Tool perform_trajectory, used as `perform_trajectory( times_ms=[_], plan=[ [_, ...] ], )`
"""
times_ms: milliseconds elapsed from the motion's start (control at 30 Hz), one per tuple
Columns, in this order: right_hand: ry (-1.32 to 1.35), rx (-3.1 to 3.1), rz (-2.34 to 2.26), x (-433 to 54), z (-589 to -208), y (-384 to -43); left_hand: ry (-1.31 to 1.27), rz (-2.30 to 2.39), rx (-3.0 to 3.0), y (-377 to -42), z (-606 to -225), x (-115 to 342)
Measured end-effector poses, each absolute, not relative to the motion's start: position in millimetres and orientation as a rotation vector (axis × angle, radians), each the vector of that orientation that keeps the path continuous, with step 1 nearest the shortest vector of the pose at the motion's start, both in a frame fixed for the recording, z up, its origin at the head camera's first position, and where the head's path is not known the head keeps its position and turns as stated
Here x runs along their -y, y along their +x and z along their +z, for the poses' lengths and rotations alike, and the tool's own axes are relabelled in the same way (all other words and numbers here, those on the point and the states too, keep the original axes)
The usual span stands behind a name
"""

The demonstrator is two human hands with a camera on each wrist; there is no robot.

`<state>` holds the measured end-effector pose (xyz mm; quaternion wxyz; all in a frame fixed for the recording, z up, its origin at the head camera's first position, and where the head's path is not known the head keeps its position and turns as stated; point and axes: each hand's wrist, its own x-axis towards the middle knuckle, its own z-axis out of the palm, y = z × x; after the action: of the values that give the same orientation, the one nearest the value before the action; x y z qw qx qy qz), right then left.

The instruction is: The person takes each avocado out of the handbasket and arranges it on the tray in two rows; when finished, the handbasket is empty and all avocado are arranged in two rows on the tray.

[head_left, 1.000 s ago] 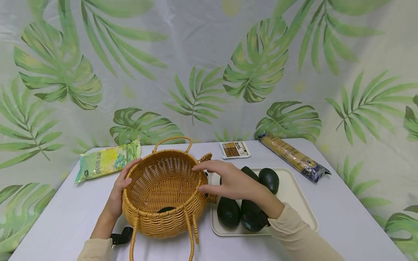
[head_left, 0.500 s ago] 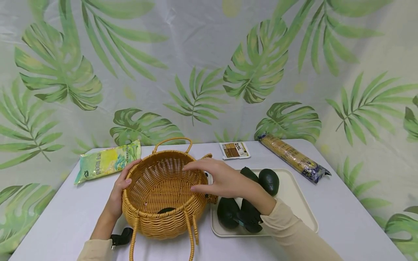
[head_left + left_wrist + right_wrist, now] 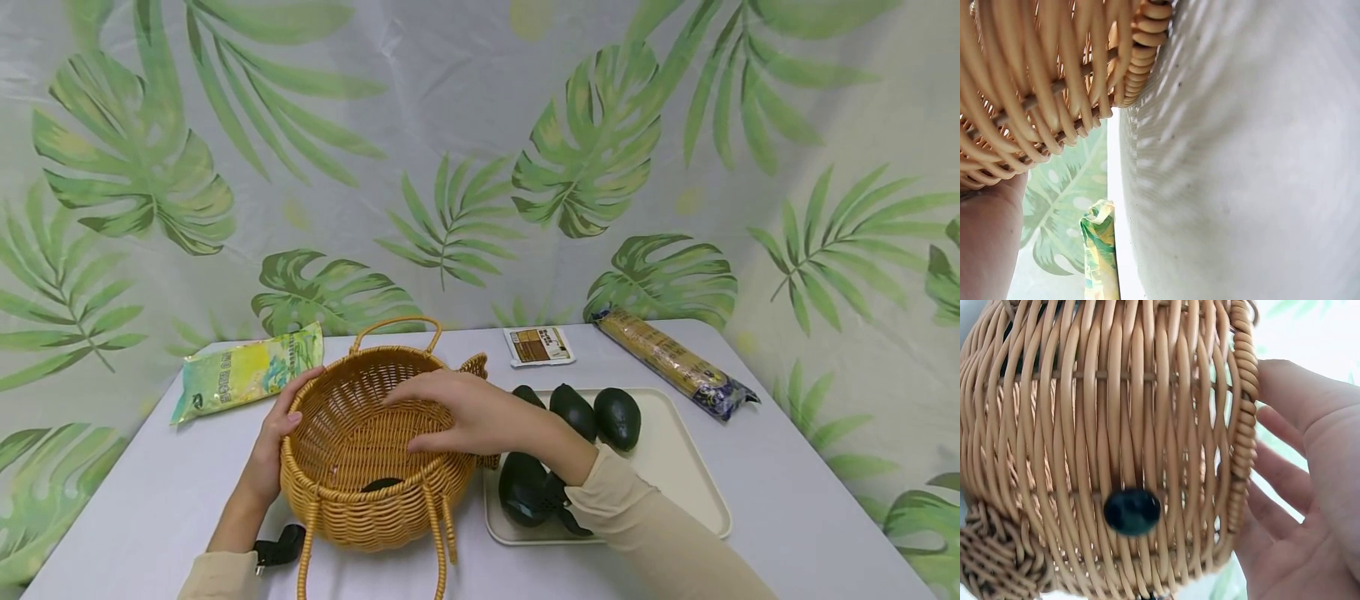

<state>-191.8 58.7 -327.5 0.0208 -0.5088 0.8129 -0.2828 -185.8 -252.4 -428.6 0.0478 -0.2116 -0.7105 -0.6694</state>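
A round wicker basket (image 3: 375, 512) stands left of the middle of the table. My left hand (image 3: 272, 437) holds its left side, thumb on the rim and fingers along the outside. In the left wrist view the wicker side (image 3: 1041, 81) fills the upper left. My right hand (image 3: 465, 417) reaches over the right rim with fingers and thumb spread, holding nothing. Inside lies a dark object (image 3: 381, 483), mostly hidden by the front rim. To the right, a cream tray (image 3: 675, 467) bears several dark green avocados (image 3: 617, 418), some partly covered by my right arm.
A yellow-green packet (image 3: 251, 371) lies at the back left. Behind the tray are a small white and brown sachet (image 3: 538, 345) and a long gold packet (image 3: 671, 358). One basket handle (image 3: 397, 321) stands up at the back; another handle (image 3: 438, 533) hangs toward me.
My right hand has moved left, from beside the right rim to over the basket's opening, uncovering avocados at the tray's back. The left hand and basket have stayed put.
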Motion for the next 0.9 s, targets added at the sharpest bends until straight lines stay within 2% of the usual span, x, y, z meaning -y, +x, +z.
perform_trajectory(
  times_ms=[533, 900],
  plan=[
    [-1.576, -2.478, -0.745, -28, -323, -195, -0.628, -2.033, 2.186, -186, -429, 253],
    [-1.559, -2.392, -0.632, -9, -321, -209, -0.635, -2.055, 2.187, -186, -429, 253]
  ],
)
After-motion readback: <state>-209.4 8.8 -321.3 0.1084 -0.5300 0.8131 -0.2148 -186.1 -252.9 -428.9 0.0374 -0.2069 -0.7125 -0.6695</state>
